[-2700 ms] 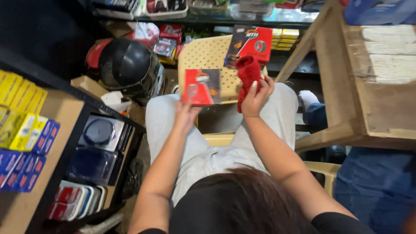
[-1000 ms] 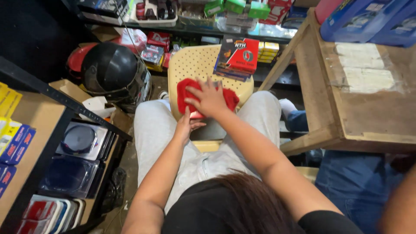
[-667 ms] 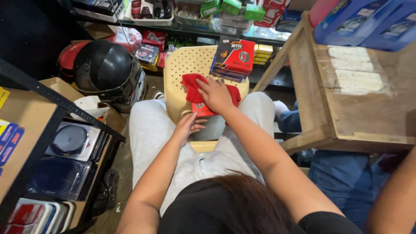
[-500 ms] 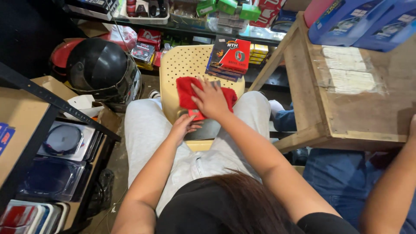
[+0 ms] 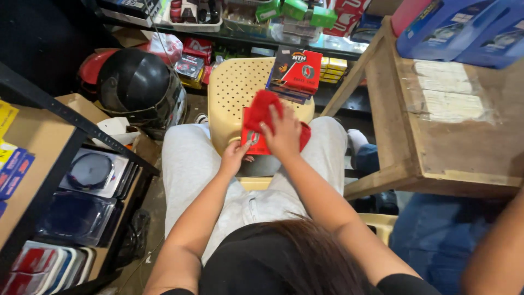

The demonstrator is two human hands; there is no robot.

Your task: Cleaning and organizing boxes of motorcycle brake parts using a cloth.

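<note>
Wiping in hand, by the look of it: right hand point(image 5: 284, 134) laid over a bunched red cloth point(image 5: 262, 106), fingers curled on it and pressing it down onto a flat red package point(image 5: 254, 143). Left hand point(image 5: 233, 158) closed on the lower edge of that package, propping it from beneath, above the lap and against the near rim of a pale yellow perforated chair point(image 5: 232, 87). Likely calls for a firm hold underneath while the cloth passes over the face. On the chair's far side, a small stack of flat red-and-black packages point(image 5: 297, 71); just behind, short yellow boxes point(image 5: 334, 68) in a row. Further back on the shelf, green boxes point(image 5: 308, 11). To the left, a black helmet point(image 5: 136, 87). Lower left, clear blister packs point(image 5: 90, 172) with round dark contents, and blue-and-red packs point(image 5: 13, 169) on top. To the right, a bare wooden table point(image 5: 436, 147) bearing blue plastic containers point(image 5: 464, 33).
</note>
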